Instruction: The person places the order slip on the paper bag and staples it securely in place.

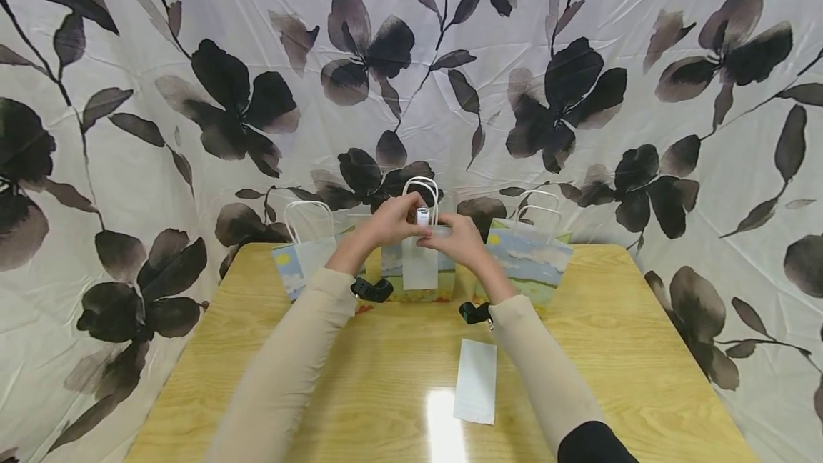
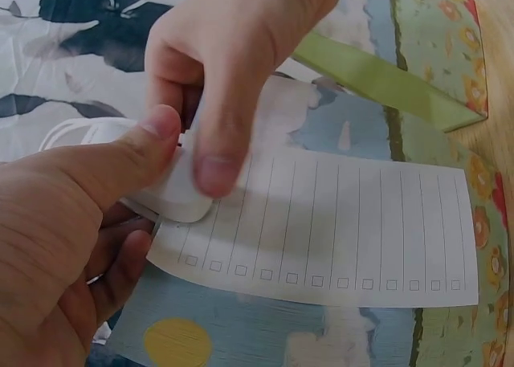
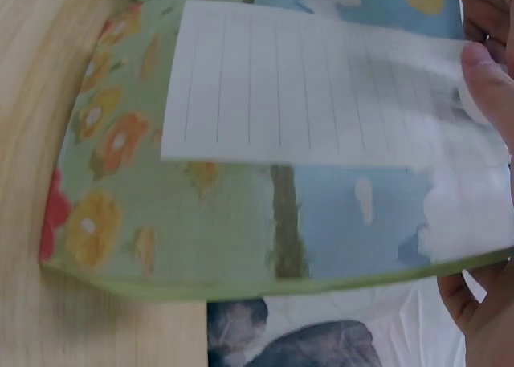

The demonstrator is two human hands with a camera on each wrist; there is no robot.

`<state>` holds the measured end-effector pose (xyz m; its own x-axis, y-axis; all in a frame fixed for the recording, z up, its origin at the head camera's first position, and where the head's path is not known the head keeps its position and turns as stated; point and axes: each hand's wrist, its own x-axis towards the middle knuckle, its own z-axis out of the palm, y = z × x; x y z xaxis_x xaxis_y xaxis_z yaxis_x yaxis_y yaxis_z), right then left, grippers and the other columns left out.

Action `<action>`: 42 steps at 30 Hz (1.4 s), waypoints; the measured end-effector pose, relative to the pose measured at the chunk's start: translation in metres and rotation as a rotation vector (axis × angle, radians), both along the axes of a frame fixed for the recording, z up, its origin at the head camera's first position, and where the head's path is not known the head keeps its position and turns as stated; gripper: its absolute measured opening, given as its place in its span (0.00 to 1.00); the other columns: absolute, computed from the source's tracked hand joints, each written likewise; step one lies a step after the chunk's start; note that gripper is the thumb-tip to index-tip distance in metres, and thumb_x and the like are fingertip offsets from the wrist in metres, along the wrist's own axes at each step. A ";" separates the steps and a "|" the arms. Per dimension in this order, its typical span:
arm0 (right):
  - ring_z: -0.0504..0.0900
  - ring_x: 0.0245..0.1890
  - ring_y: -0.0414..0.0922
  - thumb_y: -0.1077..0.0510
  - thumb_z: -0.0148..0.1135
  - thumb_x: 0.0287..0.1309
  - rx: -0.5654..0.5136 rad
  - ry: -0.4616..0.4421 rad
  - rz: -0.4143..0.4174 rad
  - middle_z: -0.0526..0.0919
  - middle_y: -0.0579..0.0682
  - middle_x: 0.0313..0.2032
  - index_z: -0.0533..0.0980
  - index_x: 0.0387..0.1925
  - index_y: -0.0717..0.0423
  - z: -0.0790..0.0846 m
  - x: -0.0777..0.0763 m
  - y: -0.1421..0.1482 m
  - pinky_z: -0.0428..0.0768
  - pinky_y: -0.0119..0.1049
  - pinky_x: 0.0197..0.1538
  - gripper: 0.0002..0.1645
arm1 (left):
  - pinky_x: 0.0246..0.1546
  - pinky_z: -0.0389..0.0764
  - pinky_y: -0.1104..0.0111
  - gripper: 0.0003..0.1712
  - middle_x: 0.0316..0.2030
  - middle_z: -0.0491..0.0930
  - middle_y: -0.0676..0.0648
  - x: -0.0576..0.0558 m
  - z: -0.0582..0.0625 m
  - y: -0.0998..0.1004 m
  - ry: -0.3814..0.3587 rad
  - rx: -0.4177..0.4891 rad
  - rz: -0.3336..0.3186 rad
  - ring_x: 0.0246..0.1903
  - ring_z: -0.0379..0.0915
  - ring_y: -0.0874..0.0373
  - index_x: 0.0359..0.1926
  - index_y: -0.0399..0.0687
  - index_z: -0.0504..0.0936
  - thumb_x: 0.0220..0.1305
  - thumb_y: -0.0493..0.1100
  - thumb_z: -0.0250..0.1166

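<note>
A small white stapler (image 1: pixel 422 216) sits at the top edge of the middle paper bag (image 1: pixel 390 266), which is printed with sky and flowers. My left hand (image 1: pixel 393 221) grips the stapler, thumb on top and fingers beneath. A white checklist sheet (image 2: pixel 345 230) with ruled lines and small boxes lies against the bag's front, its upper end under the stapler. From the other side, my right hand (image 1: pixel 458 238) pinches the bag's top edge, thumb in front over the sheet beside the stapler. Some of its fingers go behind the bag.
Similar handled bags stand on the left (image 1: pixel 287 266) and right (image 1: pixel 530 259) of the wooden table (image 1: pixel 373 391). Another white sheet (image 1: pixel 476 381) lies nearer the front, left of my right forearm. A flower-patterned curtain (image 1: pixel 450 106) hangs close behind the bags.
</note>
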<state>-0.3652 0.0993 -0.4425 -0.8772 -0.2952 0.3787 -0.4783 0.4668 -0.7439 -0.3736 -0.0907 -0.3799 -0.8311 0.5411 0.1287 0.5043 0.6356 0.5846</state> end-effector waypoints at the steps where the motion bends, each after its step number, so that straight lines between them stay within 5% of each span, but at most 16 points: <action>1: 0.79 0.35 0.41 0.44 0.77 0.47 0.008 0.005 -0.004 0.84 0.41 0.35 0.84 0.35 0.45 0.000 0.000 -0.001 0.77 0.39 0.36 0.16 | 0.31 0.74 0.63 0.20 0.33 0.78 0.49 0.000 -0.001 0.000 0.001 0.007 0.006 0.31 0.75 0.55 0.45 0.46 0.73 0.58 0.47 0.73; 8: 0.78 0.34 0.43 0.47 0.76 0.50 0.002 -0.022 0.035 0.84 0.44 0.34 0.84 0.33 0.49 0.002 0.000 -0.003 0.76 0.40 0.36 0.14 | 0.36 0.77 0.62 0.19 0.39 0.80 0.49 0.000 -0.002 0.001 -0.022 0.025 0.030 0.38 0.78 0.56 0.44 0.46 0.76 0.57 0.46 0.73; 19: 0.79 0.40 0.44 0.44 0.70 0.56 0.084 -0.021 0.067 0.84 0.47 0.41 0.82 0.40 0.50 0.006 0.002 -0.007 0.77 0.43 0.42 0.17 | 0.44 0.79 0.65 0.23 0.43 0.81 0.43 0.001 0.001 -0.007 -0.063 0.071 -0.015 0.43 0.81 0.53 0.49 0.38 0.78 0.53 0.37 0.76; 29: 0.80 0.42 0.45 0.43 0.68 0.58 0.134 -0.002 0.066 0.84 0.48 0.41 0.83 0.42 0.51 0.006 -0.001 -0.009 0.77 0.45 0.45 0.18 | 0.40 0.78 0.62 0.19 0.35 0.82 0.48 -0.002 -0.004 -0.013 -0.011 0.082 0.016 0.36 0.78 0.56 0.47 0.42 0.81 0.55 0.40 0.75; 37: 0.70 0.24 0.43 0.46 0.71 0.55 0.131 0.114 0.056 0.80 0.47 0.26 0.82 0.29 0.53 0.004 -0.003 -0.015 0.68 0.37 0.29 0.15 | 0.40 0.78 0.64 0.18 0.35 0.83 0.49 0.000 -0.003 -0.016 -0.001 0.072 -0.007 0.36 0.79 0.58 0.46 0.41 0.80 0.55 0.40 0.74; 42: 0.60 0.18 0.42 0.47 0.73 0.53 0.110 0.192 -0.009 0.69 0.47 0.17 0.72 0.16 0.52 -0.002 -0.004 -0.019 0.58 0.34 0.23 0.22 | 0.40 0.78 0.63 0.18 0.36 0.84 0.48 0.001 -0.002 -0.017 0.031 0.077 -0.021 0.36 0.80 0.58 0.46 0.41 0.80 0.56 0.41 0.74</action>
